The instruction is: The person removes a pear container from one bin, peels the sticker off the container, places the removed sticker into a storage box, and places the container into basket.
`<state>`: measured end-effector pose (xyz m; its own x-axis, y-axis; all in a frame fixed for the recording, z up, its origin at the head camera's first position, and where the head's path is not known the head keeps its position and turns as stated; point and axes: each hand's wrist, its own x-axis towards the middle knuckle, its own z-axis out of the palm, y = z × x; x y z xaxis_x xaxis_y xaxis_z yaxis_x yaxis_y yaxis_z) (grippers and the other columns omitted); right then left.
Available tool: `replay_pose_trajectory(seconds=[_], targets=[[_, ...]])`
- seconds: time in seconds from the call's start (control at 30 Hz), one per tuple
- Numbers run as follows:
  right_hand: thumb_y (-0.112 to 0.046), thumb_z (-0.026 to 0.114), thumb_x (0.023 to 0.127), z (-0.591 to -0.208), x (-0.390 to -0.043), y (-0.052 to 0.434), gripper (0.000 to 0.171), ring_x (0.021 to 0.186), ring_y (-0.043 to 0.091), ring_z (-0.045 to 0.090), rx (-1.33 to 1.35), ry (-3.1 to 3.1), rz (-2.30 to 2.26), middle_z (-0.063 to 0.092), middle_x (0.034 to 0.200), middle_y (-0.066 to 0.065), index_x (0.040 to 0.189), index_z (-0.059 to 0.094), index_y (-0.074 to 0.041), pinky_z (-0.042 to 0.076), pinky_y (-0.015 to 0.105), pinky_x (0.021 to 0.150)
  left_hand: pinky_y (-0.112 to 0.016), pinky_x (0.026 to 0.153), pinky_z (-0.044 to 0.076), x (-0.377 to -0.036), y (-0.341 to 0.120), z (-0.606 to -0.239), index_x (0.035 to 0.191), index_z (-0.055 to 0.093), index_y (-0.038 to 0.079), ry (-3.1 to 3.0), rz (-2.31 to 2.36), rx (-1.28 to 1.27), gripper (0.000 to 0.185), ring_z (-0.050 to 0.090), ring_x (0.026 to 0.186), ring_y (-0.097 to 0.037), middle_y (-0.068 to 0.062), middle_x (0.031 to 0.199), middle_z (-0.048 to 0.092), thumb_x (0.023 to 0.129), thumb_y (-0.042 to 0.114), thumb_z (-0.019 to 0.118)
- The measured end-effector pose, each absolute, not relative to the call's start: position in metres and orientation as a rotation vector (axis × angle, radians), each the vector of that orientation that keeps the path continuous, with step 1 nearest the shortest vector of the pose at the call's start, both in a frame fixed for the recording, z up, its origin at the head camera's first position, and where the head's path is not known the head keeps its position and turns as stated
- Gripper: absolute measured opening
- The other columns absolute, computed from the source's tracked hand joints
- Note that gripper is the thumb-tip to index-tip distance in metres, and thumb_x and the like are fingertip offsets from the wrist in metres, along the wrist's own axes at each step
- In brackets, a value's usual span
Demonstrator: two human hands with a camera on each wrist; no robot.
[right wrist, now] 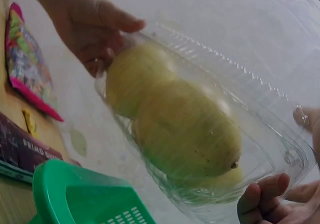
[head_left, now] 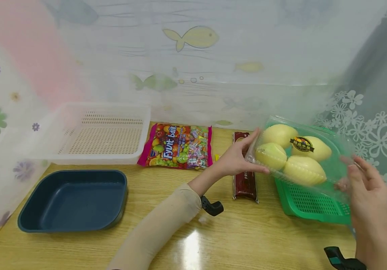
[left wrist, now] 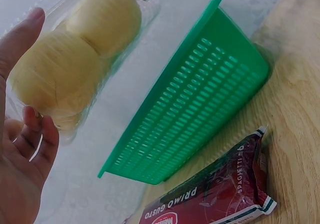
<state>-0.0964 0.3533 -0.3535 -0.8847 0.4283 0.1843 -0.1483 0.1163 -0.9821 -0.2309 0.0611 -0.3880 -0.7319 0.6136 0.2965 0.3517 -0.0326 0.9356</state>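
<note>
The left hand [head_left: 235, 159] grips one short end of a clear plastic clamshell of mangoes [head_left: 293, 157]: its thumb lies along the upper edge and its fingers curl under the lower edge, so the container's end sits pinched between them. In the left wrist view the thumb [left wrist: 22, 34] presses the clear wall right beside a yellow fruit, and the curled fingers [left wrist: 37, 139] cup the pack from beneath. The right hand [head_left: 365, 191] takes the opposite end; its fingertips [right wrist: 260, 201] hook under the container's bottom corner, while another fingertip touches the rim above. How firmly that hand closes is hard to judge through the blurred plastic, though the fingers look curled round the edge.

The clamshell hangs in the air between both hands, tilted, its four yellow mangoes packed tightly together under a lid with a dark round sticker [head_left: 302, 144]. It is held just above the green perforated basket [head_left: 309, 206], which stands on the wooden table [head_left: 186, 225] at the right.

A dark red spaghetti packet [head_left: 245, 180] lies just left of the green basket, under the left hand. Further left lies a bright bag of fruit candy [head_left: 178, 146], then a white perforated basket [head_left: 102, 133] and, in front of it, a dark blue tray [head_left: 73, 200].
</note>
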Motion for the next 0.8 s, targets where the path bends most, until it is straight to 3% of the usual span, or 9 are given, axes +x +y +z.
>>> replay_pose_trajectory(seconds=[0.13, 0.17, 0.2, 0.27, 0.37, 0.5, 0.63, 0.8], targets=[[0.009, 0.058, 0.104, -0.362, -0.096, 0.355, 0.082, 0.098, 0.005, 0.066, 0.147, -1.954, 1.983, 0.040, 0.164, 0.000, 0.171, 0.015, -0.009, 0.051, 0.011, 0.085, -0.028, 0.119, 0.040, -0.229, 0.057, -0.388, 0.171, 0.017, 0.029, 2.157, 1.811, 0.979, 0.117, 0.026, 0.158, -0.008, 0.014, 0.175, 0.020, 0.083, 0.018, 0.093], [0.015, 0.059, 0.100, -0.364, -0.098, 0.354, 0.087, 0.086, 0.006, 0.064, 0.233, -1.905, 2.040, 0.039, 0.164, 0.002, 0.171, 0.012, -0.007, 0.052, 0.012, 0.078, -0.029, 0.119, 0.040, -0.228, 0.056, -0.387, 0.171, 0.018, 0.031, 2.177, 1.803, 0.965, 0.117, 0.026, 0.158, -0.008, 0.016, 0.174, 0.020, 0.083, 0.020, 0.093], [0.019, 0.060, 0.098, -0.365, -0.098, 0.354, 0.091, 0.088, 0.007, 0.065, 0.292, -1.875, 2.076, 0.038, 0.165, 0.003, 0.171, 0.011, -0.008, 0.052, 0.013, 0.078, -0.030, 0.119, 0.041, -0.228, 0.055, -0.387, 0.171, 0.018, 0.032, 2.190, 1.800, 0.955, 0.117, 0.026, 0.158, -0.009, 0.017, 0.174, 0.020, 0.083, 0.021, 0.094], [0.024, 0.060, 0.094, -0.367, -0.099, 0.351, 0.095, 0.089, 0.010, 0.064, 0.360, -1.786, 2.138, 0.038, 0.166, 0.005, 0.171, 0.013, -0.008, 0.053, 0.016, 0.075, -0.029, 0.118, 0.041, -0.227, 0.054, -0.386, 0.170, 0.017, 0.033, 2.201, 1.798, 0.942, 0.118, 0.027, 0.158, -0.008, 0.020, 0.173, 0.019, 0.082, 0.021, 0.094], [0.024, 0.059, 0.095, -0.369, -0.099, 0.345, 0.088, 0.092, 0.013, 0.066, 0.335, -1.649, 2.189, 0.043, 0.164, 0.010, 0.169, 0.024, -0.007, 0.056, 0.016, 0.077, -0.025, 0.112, 0.045, -0.226, 0.056, -0.384, 0.170, 0.016, 0.035, 2.221, 1.792, 0.930, 0.119, 0.030, 0.157, -0.009, 0.019, 0.173, 0.021, 0.081, 0.024, 0.095], [0.016, 0.062, 0.098, -0.370, -0.097, 0.336, 0.076, 0.096, 0.012, 0.068, 0.217, -1.552, 2.188, 0.048, 0.161, 0.015, 0.165, 0.035, -0.008, 0.058, 0.017, 0.085, -0.025, 0.107, 0.049, -0.221, 0.057, -0.381, 0.170, 0.015, 0.036, 2.295, 1.751, 0.896, 0.121, 0.037, 0.154, -0.014, 0.010, 0.174, 0.027, 0.080, 0.029, 0.096], [0.014, 0.065, 0.097, -0.371, -0.096, 0.331, 0.072, 0.093, 0.012, 0.068, 0.143, -1.495, 2.179, 0.055, 0.157, 0.014, 0.162, 0.041, -0.006, 0.059, 0.019, 0.082, -0.028, 0.107, 0.050, -0.216, 0.057, -0.378, 0.170, 0.014, 0.036, 2.352, 1.714, 0.878, 0.123, 0.041, 0.153, -0.016, 0.004, 0.173, 0.032, 0.079, 0.032, 0.096], [0.023, 0.063, 0.094, -0.372, -0.095, 0.331, 0.069, 0.122, 0.020, 0.069, 0.115, -1.347, 2.250, 0.048, 0.163, 0.014, 0.157, 0.045, 0.002, 0.061, 0.021, 0.073, -0.028, 0.105, 0.050, -0.210, 0.057, -0.377, 0.170, 0.013, 0.036, 2.402, 1.692, 0.908, 0.124, 0.043, 0.150, -0.013, 0.002, 0.171, 0.037, 0.079, 0.037, 0.096]])
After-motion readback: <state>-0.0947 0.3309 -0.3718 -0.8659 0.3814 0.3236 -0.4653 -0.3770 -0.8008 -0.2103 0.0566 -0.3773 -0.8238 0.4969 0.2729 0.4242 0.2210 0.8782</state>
